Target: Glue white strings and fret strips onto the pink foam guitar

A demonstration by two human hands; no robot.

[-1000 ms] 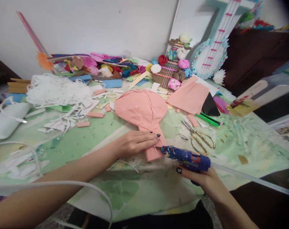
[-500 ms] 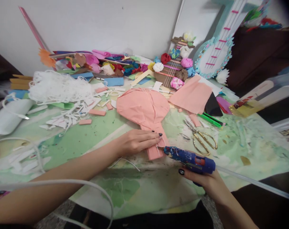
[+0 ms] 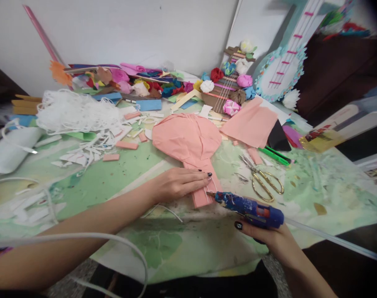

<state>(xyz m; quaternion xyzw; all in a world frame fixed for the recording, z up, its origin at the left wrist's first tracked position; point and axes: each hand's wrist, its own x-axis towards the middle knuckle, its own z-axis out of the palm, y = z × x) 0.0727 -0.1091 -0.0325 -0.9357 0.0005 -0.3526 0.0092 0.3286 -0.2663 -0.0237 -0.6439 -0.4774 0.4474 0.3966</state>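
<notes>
A pink balloon-shaped paper piece (image 3: 188,138) lies flat on the green-painted table cover (image 3: 120,178). My left hand (image 3: 179,183) rests on its narrow lower neck, fingers stretched flat and pressing the paper down. My right hand (image 3: 264,234) is wrapped round a blue hot glue gun (image 3: 249,205). The gun's nozzle touches the right edge of the pink neck, right by my left fingertips. Thin white strips lie on the neck under my fingers.
Gold-handled scissors (image 3: 263,180) lie just right of the pink piece. A second pink sheet (image 3: 250,122) and green pens (image 3: 274,155) sit behind them. White shredded paper (image 3: 73,111), pink offcuts and paper flowers (image 3: 228,89) crowd the back. A white cord (image 3: 92,240) loops over my left forearm.
The glue gun has shifted slightly to the right and down along the neck's edge. My left hand has stayed put on the paper.
</notes>
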